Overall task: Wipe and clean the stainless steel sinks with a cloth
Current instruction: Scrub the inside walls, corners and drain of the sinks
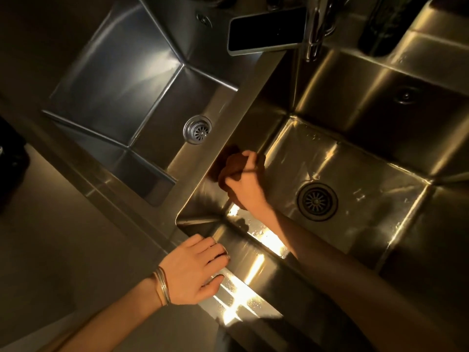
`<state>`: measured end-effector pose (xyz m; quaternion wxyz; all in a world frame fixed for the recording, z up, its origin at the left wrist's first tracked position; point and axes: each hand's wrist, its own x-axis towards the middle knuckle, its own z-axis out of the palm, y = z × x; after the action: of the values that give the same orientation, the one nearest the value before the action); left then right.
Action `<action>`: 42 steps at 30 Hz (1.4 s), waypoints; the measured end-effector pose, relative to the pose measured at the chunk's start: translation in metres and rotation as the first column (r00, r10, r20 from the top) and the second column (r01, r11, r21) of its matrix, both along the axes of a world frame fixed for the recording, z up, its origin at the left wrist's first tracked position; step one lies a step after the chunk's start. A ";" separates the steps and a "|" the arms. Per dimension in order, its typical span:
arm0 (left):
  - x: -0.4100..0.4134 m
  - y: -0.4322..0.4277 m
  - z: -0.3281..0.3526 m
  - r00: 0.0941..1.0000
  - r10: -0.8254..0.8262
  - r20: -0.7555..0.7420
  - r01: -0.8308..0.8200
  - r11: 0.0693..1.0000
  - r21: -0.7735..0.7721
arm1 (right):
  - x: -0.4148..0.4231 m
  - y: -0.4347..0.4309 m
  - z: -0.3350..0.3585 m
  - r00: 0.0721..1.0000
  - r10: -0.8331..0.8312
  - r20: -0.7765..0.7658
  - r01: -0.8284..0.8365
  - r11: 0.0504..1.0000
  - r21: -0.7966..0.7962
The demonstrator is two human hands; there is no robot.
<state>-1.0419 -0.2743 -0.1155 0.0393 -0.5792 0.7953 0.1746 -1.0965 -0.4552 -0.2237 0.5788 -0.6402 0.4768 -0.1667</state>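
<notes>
Two stainless steel sinks sit side by side. The right sink has wet streaks on its floor and a dark drain. My right hand reaches down into it and grips a brown cloth, pressing it against the sink's left inner wall, just under the divider. The left sink has a shiny drain strainer. My left hand, with thin bangles at the wrist, rests on the front rim of the right sink, its fingers curled over the edge.
A dark phone lies on the ledge between the sinks at the back. The faucet hangs over the right sink's back edge. A dark bottle stands at the back right. A black object sits at far left.
</notes>
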 end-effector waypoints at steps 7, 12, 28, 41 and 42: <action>0.000 0.002 0.000 1.000 -0.011 0.006 0.011 1.000 -0.014 | -0.010 -0.018 -0.014 0.940 0.237 -0.245 -0.230 0.972 0.056; 0.000 0.000 0.002 1.000 -0.027 0.006 0.027 1.000 -0.006 | -0.010 -0.035 0.023 0.999 -0.031 0.033 0.032 0.998 -0.053; 0.081 -0.110 0.019 0.807 -0.554 0.204 0.568 0.823 -0.014 | -0.077 -0.074 -0.024 0.952 -0.121 -0.281 0.154 0.984 0.095; 0.104 -0.155 0.004 0.669 -0.743 -0.003 0.743 0.669 -0.011 | 0.011 -0.131 0.039 0.817 -0.531 0.225 0.570 0.801 -0.180; 0.105 -0.155 0.003 0.671 -0.742 -0.016 0.741 0.671 -0.019 | 0.016 -0.134 0.032 0.803 -0.557 0.212 0.592 0.788 -0.168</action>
<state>-0.9374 -0.4295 -0.1123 0.0947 -0.2051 0.9632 0.1458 -1.0807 -0.5895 -0.1915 0.4583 -0.5112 0.5817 -0.4361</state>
